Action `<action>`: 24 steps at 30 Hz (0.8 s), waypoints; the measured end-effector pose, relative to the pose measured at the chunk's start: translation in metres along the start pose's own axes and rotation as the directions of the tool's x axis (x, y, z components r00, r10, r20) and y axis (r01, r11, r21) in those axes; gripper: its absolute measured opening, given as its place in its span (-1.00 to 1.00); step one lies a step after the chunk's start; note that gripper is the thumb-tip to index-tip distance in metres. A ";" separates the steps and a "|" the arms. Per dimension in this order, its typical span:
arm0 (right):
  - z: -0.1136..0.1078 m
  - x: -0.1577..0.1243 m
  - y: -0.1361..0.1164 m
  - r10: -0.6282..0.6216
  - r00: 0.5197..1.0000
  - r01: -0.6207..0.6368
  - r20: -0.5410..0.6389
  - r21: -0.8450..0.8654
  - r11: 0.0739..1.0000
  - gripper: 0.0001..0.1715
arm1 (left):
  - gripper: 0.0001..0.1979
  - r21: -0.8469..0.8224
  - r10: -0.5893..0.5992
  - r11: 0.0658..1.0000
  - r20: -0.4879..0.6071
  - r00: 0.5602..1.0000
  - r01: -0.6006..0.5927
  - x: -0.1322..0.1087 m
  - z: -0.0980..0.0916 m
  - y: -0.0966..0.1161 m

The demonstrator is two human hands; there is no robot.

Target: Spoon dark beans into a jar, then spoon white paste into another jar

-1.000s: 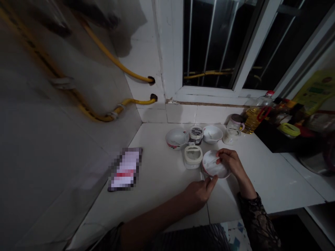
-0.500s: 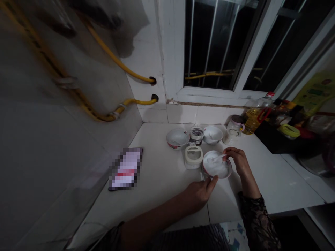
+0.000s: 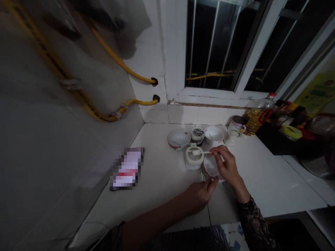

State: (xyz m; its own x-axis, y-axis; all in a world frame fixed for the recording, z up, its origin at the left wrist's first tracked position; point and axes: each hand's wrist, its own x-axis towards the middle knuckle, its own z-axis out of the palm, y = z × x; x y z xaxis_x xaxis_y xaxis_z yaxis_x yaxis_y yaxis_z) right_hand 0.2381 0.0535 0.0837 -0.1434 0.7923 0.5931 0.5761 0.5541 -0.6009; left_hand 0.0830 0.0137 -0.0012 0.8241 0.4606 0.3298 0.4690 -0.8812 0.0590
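My left hand grips the near rim of a bowl with white contents, thumb and fingers closed on its edge. A small white spoon is pinched in my right hand, which passes over the bowl and hides its right side. The spoon's tip carries a white heap and is over the open mouth of a square, pale-rimmed jar, left of the bowl. Behind the jar stand a bowl with a red pattern, a small jar with dark contents and another white bowl.
A phone with a blurred screen lies at the left of the white counter. Near the window are a lidded jar, an oil bottle and a black box with bottles. Yellow pipes run along the wall.
My right hand has lifted the spoon out of the bowl and moved it left, over the square jar, with white stuff on it. My left hand stays on the bowl.
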 end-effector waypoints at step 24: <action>-0.019 -0.005 0.026 0.349 0.933 -0.317 0.092 -0.253 0.914 -0.75 | -0.43 -0.004 0.008 1.000 0.049 0.999 -0.008 -0.002 0.000 -0.001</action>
State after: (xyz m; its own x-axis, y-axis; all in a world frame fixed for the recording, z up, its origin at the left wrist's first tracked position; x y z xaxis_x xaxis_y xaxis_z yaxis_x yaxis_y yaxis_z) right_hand 0.2692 0.0588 0.0756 -0.0065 0.9556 0.2945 0.7757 0.1907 -0.6016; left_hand 0.0814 0.0137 -0.0018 0.8424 0.4581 0.2838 0.4612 -0.8853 0.0601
